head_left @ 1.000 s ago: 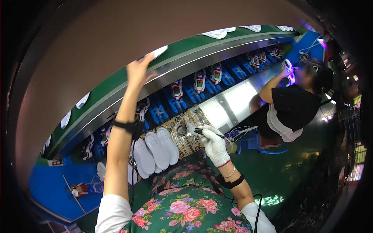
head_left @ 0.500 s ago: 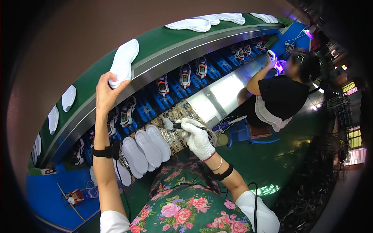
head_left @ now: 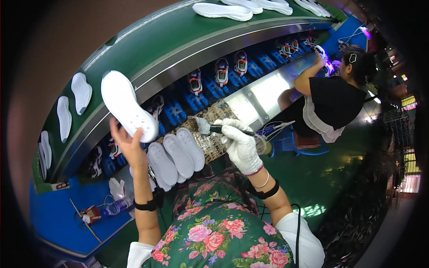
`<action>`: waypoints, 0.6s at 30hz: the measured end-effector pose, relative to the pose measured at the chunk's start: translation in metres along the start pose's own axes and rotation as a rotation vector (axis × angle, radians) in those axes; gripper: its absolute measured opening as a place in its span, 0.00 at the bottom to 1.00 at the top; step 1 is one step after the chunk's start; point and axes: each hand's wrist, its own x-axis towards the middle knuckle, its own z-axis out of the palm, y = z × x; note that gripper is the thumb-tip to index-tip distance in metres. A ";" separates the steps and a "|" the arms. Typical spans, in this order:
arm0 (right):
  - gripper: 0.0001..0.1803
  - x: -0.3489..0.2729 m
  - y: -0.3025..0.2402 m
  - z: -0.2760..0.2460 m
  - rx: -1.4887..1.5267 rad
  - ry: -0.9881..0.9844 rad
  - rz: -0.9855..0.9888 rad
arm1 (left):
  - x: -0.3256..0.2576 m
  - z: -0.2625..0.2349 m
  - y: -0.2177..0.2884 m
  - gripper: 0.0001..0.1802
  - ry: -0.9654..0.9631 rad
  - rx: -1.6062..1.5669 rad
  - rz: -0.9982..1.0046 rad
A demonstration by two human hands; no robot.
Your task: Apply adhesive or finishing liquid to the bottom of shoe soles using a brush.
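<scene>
My bare left hand (head_left: 129, 142) grips a white shoe sole (head_left: 123, 100) by its near end. The sole is raised in front of the green belt's metal edge and tilts up to the left. In a white knitted glove, my right hand (head_left: 240, 145) is closed around the dark handle of a brush (head_left: 210, 127). Its pale bristles point left, over the worktop covered in patterned paper and tape (head_left: 219, 147). Between my hands, several white soles (head_left: 178, 156) lie side by side along the worktop's near edge, partly overlapping.
More white soles (head_left: 81, 94) lie along the green conveyor belt (head_left: 165, 38). Below it, several shoe uppers (head_left: 195, 81) stand on blue racks. At right a person (head_left: 335, 96) handles a shoe under violet light. A plastic bottle (head_left: 117, 206) and stick (head_left: 85, 219) lie at lower left.
My left hand has brought the sole off the belt, nearer to me and lower, turning it. My right hand with the brush has shifted slightly, staying over the worktop.
</scene>
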 end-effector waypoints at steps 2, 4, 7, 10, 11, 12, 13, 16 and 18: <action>0.10 0.000 -0.003 0.016 0.037 -0.065 0.027 | -0.008 -0.014 -0.023 0.36 -0.011 -0.177 -0.360; 0.10 -0.005 -0.007 0.038 -0.102 -0.101 0.013 | -0.019 -0.023 -0.035 0.27 -0.101 -0.373 -0.657; 0.13 -0.007 -0.010 0.060 -0.514 -0.221 -0.089 | -0.043 -0.022 -0.035 0.30 -0.411 -0.505 -0.852; 0.13 -0.005 -0.005 0.066 -0.650 -0.342 -0.188 | -0.074 -0.011 -0.028 0.40 -0.552 -0.468 -0.876; 0.13 -0.004 -0.004 0.066 -0.641 -0.343 -0.176 | -0.083 -0.011 -0.025 0.42 -0.565 -0.539 -0.932; 0.12 -0.003 -0.003 0.066 -0.736 -0.378 -0.246 | -0.092 -0.009 -0.025 0.44 -0.618 -0.531 -0.854; 0.11 -0.002 -0.001 0.065 -0.828 -0.414 -0.317 | -0.098 -0.006 -0.023 0.44 -0.602 -0.526 -0.856; 0.11 -0.001 -0.001 0.066 -0.904 -0.436 -0.428 | -0.101 0.004 -0.011 0.62 -0.492 -1.093 -1.033; 0.11 -0.004 -0.002 0.065 -0.966 -0.417 -0.399 | -0.098 0.017 -0.007 0.62 -0.465 -0.975 -0.995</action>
